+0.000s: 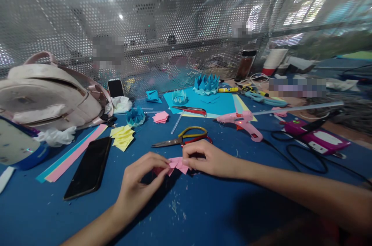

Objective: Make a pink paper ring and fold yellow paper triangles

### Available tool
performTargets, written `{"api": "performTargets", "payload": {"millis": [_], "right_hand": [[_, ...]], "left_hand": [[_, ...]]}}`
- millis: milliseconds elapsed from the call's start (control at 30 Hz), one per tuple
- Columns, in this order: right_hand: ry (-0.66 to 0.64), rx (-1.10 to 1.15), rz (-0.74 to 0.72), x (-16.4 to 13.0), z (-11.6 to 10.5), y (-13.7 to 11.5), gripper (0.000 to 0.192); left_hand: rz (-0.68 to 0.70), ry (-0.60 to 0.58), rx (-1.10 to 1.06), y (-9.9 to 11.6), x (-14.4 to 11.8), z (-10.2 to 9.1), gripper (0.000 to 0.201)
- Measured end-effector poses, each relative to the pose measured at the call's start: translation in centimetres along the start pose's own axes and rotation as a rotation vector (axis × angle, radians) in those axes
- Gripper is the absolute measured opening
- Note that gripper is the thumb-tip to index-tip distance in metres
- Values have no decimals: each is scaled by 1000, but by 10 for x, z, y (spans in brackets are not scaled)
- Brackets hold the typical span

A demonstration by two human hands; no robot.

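Observation:
Both hands meet over a folded pink paper piece (176,164) near the middle of the blue table. My left hand (143,178) pinches its left end between thumb and fingers. Its right end is gripped by my right hand (202,157), whose curled fingers partly hide the paper. Just beyond lie scissors (168,142) with yellow and red handles, close to my right knuckles. Farther back is a small stack of pink paper pieces (161,117). Left of it, folded yellow papers (122,136) lie in a pile.
A pink glue gun (242,122) with a long stick and black cable lies right, by a magenta power strip (318,137). A red cutter (192,110) rests near blue paper flowers (207,84). Left are a black phone (88,168), paper strips (74,153) and a pale backpack (52,93).

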State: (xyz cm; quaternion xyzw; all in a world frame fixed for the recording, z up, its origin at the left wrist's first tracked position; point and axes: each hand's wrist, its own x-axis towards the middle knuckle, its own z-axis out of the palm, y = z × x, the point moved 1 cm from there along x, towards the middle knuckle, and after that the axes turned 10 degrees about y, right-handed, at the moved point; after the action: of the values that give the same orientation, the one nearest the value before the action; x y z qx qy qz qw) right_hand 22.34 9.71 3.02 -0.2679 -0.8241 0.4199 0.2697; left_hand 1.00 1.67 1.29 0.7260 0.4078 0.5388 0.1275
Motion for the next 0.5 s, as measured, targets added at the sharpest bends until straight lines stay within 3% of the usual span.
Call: {"api": "performTargets", "payload": {"millis": [500], "right_hand": [[-7,-12,0,0,0,1,33]], "left_hand": [[97,-19,27,3,-1,-1,10]]}}
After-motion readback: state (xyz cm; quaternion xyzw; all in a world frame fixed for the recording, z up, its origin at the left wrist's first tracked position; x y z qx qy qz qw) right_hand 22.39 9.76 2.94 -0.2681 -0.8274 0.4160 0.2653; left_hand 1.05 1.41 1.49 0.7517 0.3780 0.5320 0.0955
